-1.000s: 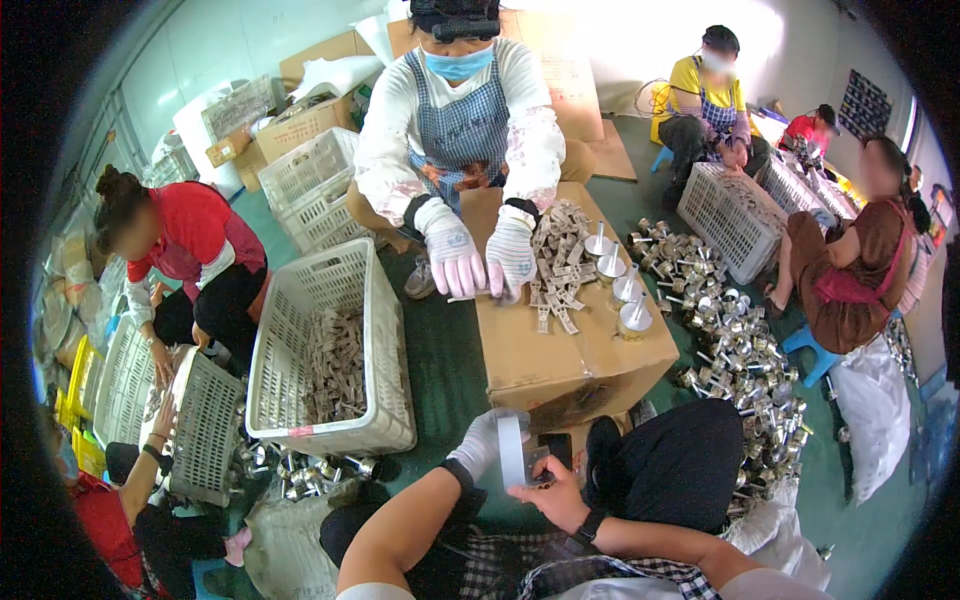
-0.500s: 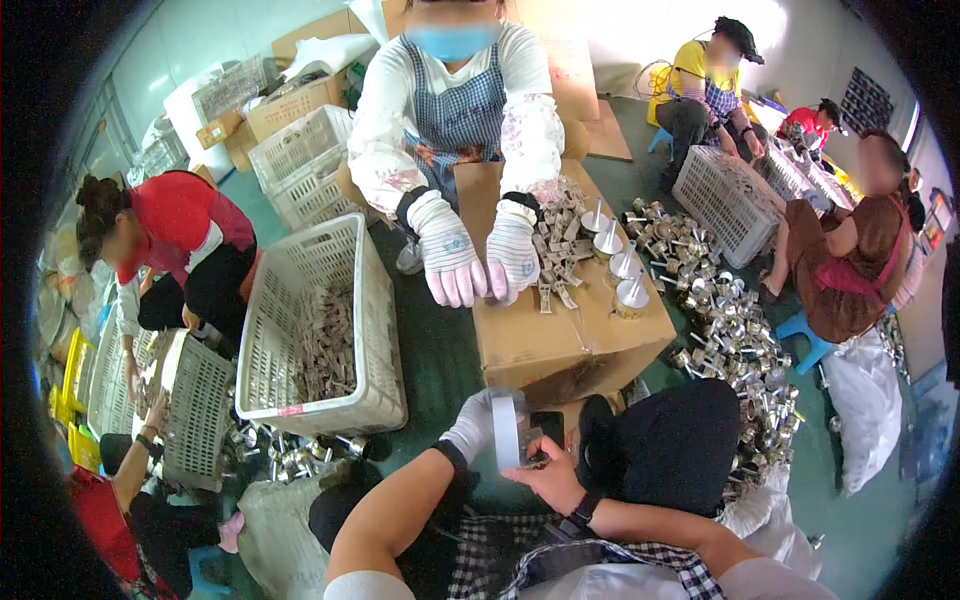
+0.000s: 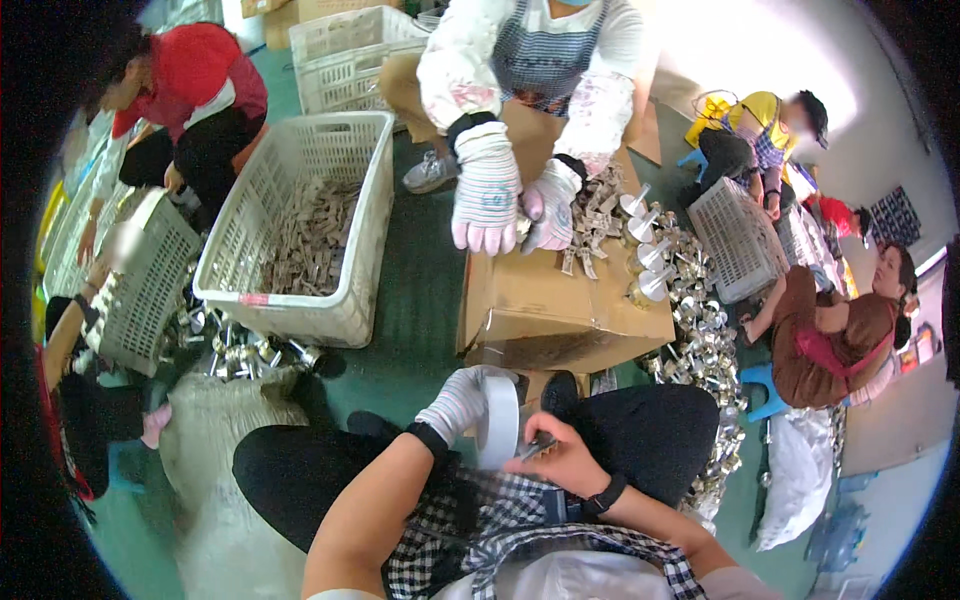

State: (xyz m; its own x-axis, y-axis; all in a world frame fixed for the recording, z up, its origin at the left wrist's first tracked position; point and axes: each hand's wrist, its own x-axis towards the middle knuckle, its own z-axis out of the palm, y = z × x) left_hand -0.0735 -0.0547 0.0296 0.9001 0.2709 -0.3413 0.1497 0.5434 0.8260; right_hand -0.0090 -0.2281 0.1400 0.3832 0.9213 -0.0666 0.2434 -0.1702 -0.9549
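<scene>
Above my lap, my left hand [image 3: 458, 398] wears a striped white glove and is closed round a pale, smooth, curved band that looks like a tape roll [image 3: 497, 424]. My right hand [image 3: 563, 460], bare with a dark wristband, is closed with a small dark metal piece [image 3: 541, 445] between thumb and fingers. Its fingertips lie close to the roll's lower right edge; whether they touch is unclear. Across from me, a co-worker's two gloved hands [image 3: 487, 190] meet over a cardboard box [image 3: 530, 300], and what they hold is mostly hidden.
Left of the box stands a white plastic crate [image 3: 375, 230] with flat grey metal pieces. More such pieces [image 3: 597, 215] and white-disc metal parts [image 3: 652, 283] sit on the box. Shiny metal parts [image 3: 700, 350] heap on the floor at right. A filled sack [image 3: 230, 440] lies at left.
My view has tilted down and shifted, so the box and crate sit higher. The small metal piece shows more clearly in my right hand. The co-worker's hands have drawn closer and crossed slightly.
</scene>
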